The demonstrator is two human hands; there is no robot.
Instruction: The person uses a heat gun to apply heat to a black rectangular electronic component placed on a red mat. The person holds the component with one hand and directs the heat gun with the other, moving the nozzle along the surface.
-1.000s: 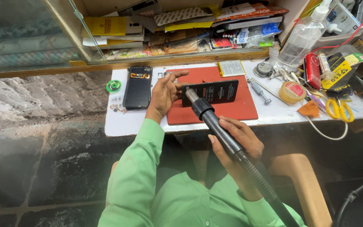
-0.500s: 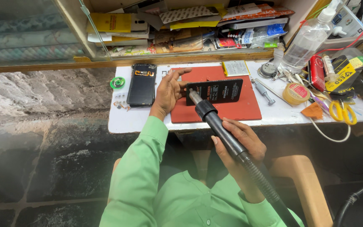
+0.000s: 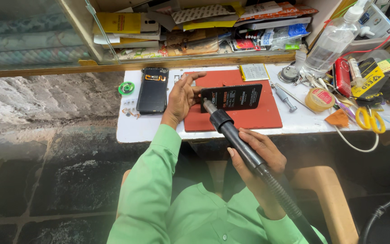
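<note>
My left hand [image 3: 182,97] rests on the left part of a red work mat [image 3: 249,119], fingers holding the left end of an opened black phone [image 3: 232,97] that lies on the mat. My right hand [image 3: 254,153] grips the black handle of a hot-air gun [image 3: 235,138]. Its metal nozzle points at the phone's lower left corner, close to my left fingers. Both sleeves are light green.
A black phone back panel [image 3: 153,89] and a green solder reel [image 3: 126,88] lie left of the mat. To the right are a screwdriver [image 3: 284,97], a tape roll [image 3: 320,99], yellow scissors [image 3: 370,119], a clear spray bottle [image 3: 335,38]. A cluttered shelf [image 3: 195,27] stands behind.
The view shifts slightly. Both hands, the phone and the hot-air gun keep about the same positions.
</note>
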